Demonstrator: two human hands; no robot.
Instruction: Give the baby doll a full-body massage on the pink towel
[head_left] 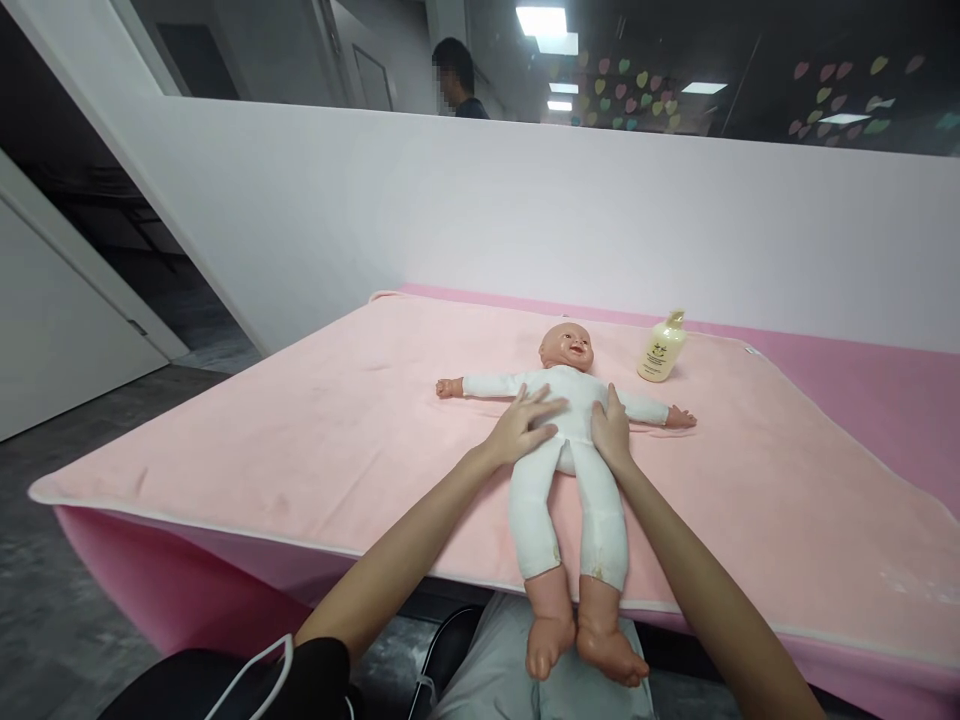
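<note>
A baby doll [574, 395] with a white cloth body lies on its back on a pink mat [300, 420], its head at the far end and arms stretched out sideways. Its legs point toward me, and the feet hang past the mat's front edge over my lap. My left hand [523, 428] rests on the left of the doll's belly with fingers spread. Against the other side of its trunk lies my right hand [611, 430], fingers stretched out and thumb on the front. Neither hand lifts the doll.
A pale yellow pump bottle [660, 348] stands on the mat, right of the doll's head. Behind the mat rises a white partition [480, 210] topped by a dark window with heart stickers. Beyond it, a person [454, 78] is visible. A pink cloth [862, 400] lies under the mat.
</note>
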